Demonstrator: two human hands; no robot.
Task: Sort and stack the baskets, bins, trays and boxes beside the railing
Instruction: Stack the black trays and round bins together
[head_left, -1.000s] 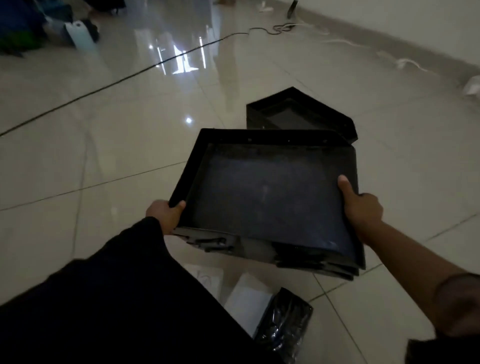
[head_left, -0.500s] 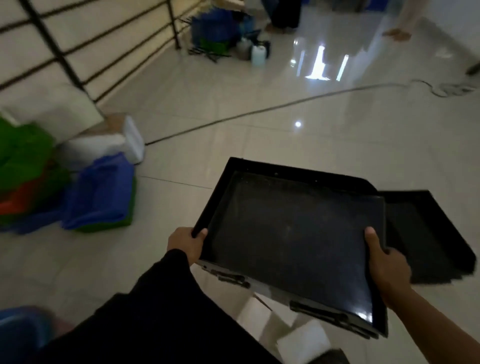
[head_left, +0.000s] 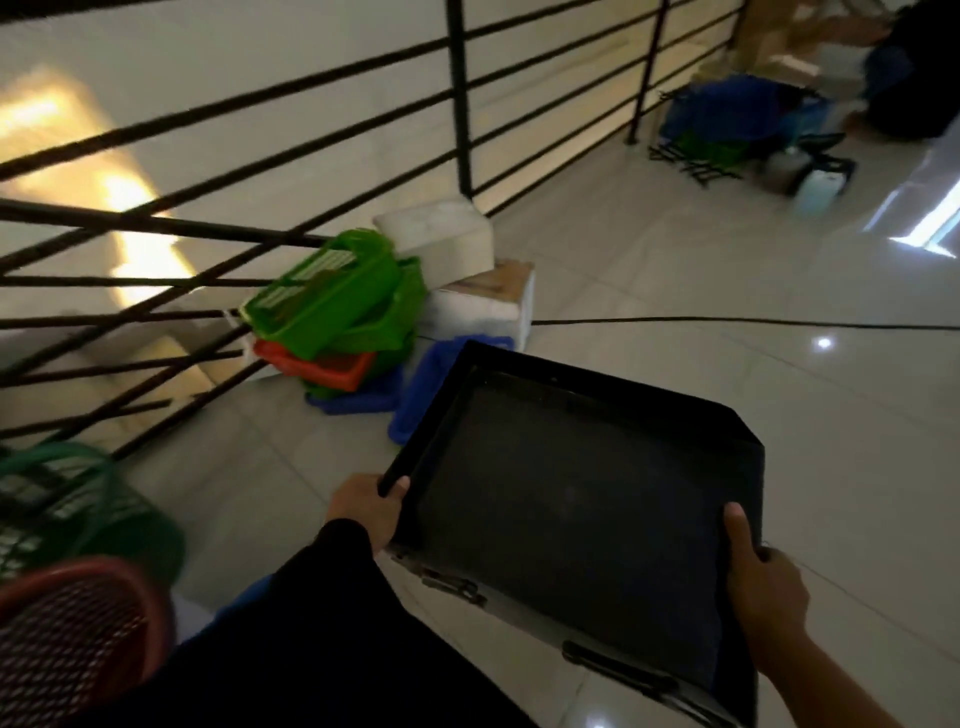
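A large black tray (head_left: 576, 499) is carried level in front of me above the tiled floor. My left hand (head_left: 366, 506) grips its near left corner, thumb over the rim. My right hand (head_left: 761, 577) grips its right rim, thumb lying inside the tray. Beside the black railing (head_left: 457, 98) lies a pile: green baskets (head_left: 337, 296) on a red basket (head_left: 322, 366), with blue bins (head_left: 421, 384) under and beside them. Two white foam boxes (head_left: 441, 244) stand behind the pile, one leaning on the other.
At the lower left are a dark green basket (head_left: 62, 493) and a red mesh basket (head_left: 67, 639). A black cable (head_left: 727, 321) runs across the floor. Far right by the railing sit blue bins (head_left: 727, 109), bottles and a crouching person (head_left: 914, 67).
The view has swung left toward the railing and the coloured pile. The tray stays in both hands; the second black tray on the floor has gone out of view.
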